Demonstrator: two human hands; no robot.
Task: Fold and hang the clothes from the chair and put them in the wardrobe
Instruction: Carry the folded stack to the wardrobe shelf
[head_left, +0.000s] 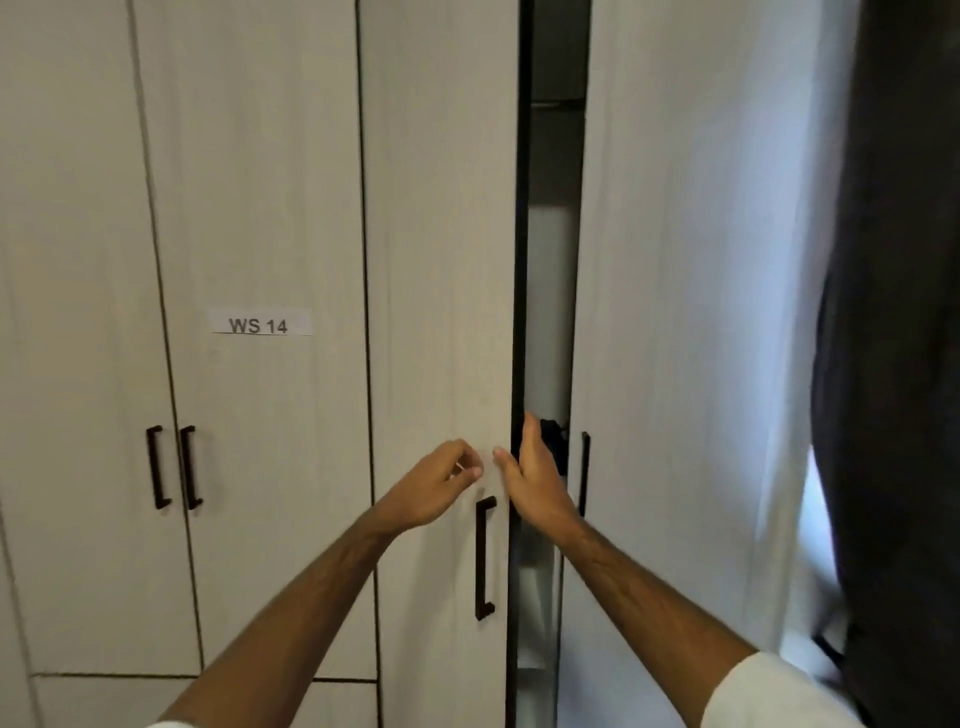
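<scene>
- Forearms enter from the bottom edge, both reaching up toward the middle door (441, 260) of the wardrobe; a white sleeve (769, 691) shows on the right arm.
- Left hand (441, 480) hangs in front of the middle door, just above and left of its black handle (484, 558); fingers loosely curled, nothing held, and whether the fingertips touch the panel cannot be told.
- Right hand (535, 475) sits at the free edge of the middle door, just above and right of that handle; fingers fairly straight, thumb up, apparently on or hooked round the edge, gripping nothing else.
- Right door (691, 312) stands ajar, leaving a narrow dark gap (550, 260) just right of the middle door.
- Clothes: none in either hand; a pale hanging shape and a small dark item show inside the gap, too obscured to name. Chair not in view.
- Dark fabric (898, 364) hangs far right of the middle door; a "WS 14" label (258, 325) sits on the door to its left.
- Step, by judgement: working the wardrobe doors, opening or closing unclear.
- Next move likely needs a firm hold on the edge or handle, swinging the door clear of the arms.
</scene>
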